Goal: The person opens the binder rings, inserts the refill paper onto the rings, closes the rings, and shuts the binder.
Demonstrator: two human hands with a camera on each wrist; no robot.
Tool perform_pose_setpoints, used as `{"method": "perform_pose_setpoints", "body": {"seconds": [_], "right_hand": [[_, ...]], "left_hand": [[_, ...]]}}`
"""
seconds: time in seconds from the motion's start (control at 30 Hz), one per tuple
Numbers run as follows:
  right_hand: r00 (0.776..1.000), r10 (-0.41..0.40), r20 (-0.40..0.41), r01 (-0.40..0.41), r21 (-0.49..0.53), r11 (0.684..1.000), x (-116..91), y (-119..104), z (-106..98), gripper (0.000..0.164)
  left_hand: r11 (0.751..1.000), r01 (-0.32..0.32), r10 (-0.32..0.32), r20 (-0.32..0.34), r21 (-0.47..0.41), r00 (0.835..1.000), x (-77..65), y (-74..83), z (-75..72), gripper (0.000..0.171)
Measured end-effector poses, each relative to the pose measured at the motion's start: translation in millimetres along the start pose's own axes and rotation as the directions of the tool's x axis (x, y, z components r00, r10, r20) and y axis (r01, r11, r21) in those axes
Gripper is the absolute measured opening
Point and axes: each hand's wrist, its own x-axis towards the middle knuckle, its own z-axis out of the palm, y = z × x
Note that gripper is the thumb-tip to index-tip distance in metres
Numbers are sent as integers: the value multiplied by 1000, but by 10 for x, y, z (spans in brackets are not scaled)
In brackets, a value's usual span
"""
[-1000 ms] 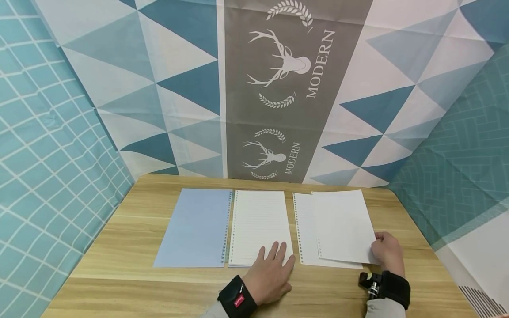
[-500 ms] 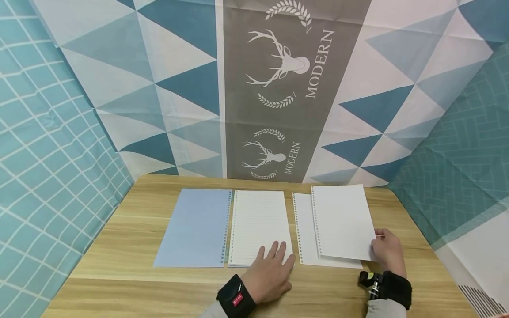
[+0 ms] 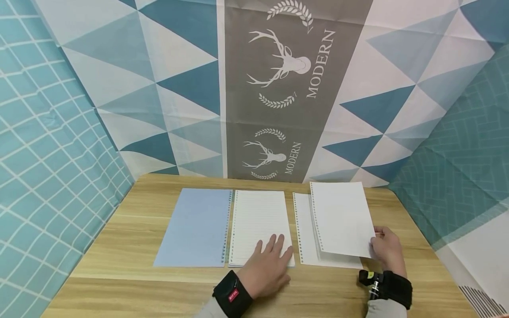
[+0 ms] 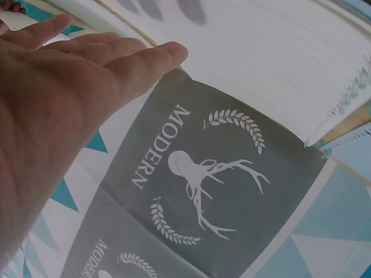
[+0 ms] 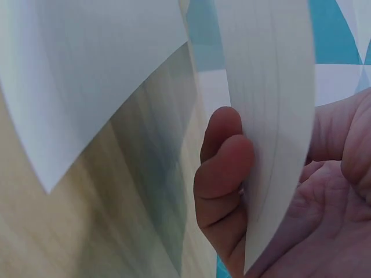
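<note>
My right hand point(image 3: 387, 248) pinches the lower right edge of a white loose-leaf sheet point(image 3: 342, 216), with curled fingers point(image 5: 223, 191) on one side of the bowed paper. Punched holes run down its left edge. That sheet is raised off the table and overlaps another white punched sheet point(image 3: 304, 229) lying beneath. My left hand point(image 3: 265, 267), fingers extended, is at the lower right corner of a stack of lined loose-leaf paper point(image 3: 258, 221); finger shadows fall on the page in the left wrist view. Whether it touches the page is hard to tell.
A blue punched cover sheet point(image 3: 192, 227) lies left of the lined stack, its holes facing the stack. All rest on a wooden table point(image 3: 131, 247). Patterned cloth point(image 3: 191, 88) hangs behind the table, with tiled-print cloth point(image 3: 51, 132) at the left.
The sheet in my right hand has risen off the one below, its far edge lifting and moving away from me. My left hand has shifted slightly up and left.
</note>
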Motion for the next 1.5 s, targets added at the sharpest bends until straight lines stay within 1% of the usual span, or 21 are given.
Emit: {"method": "perform_pose_setpoints", "body": {"seconds": [0.13,0.33,0.5,0.73,0.97,1.2,1.37,1.43,1.5], "right_hand": [[1000,-7,21,7,6,1000,-11,-34,-10,54],[999,-13,45,12,26,1000,-31,-88,-5,58],[999,-22,42,21,32,999,-36,-122,20,60],[998,-48,48,45,48,998,-58,-177,56,59],[998,-65,13,63,70,996,-64,-226,118,58],[997,-81,8,80,89,993,-107,-285,142,60],[996,-83,-32,86,108,990,-129,-318,161,56],[994,-94,-48,98,99,990,-133,-322,168,53],[994,-100,-45,104,87,991,-135,-328,175,51]], "left_hand": [[1000,9,-9,4,-10,1000,7,-41,-24,66],[999,23,-23,-9,-34,1000,-2,-91,-36,67],[998,34,-35,-22,-50,999,-30,-131,-70,67],[996,70,-73,-50,-62,996,-44,-220,-134,66],[991,96,-102,-59,-94,993,-48,-319,-171,65],[985,112,-123,-75,-129,990,-54,-409,-199,64],[976,131,-145,-72,-172,987,-58,-478,-222,64],[972,137,-152,-71,-189,986,-61,-506,-231,64],[970,138,-157,-79,-201,984,-67,-537,-237,64]]}}
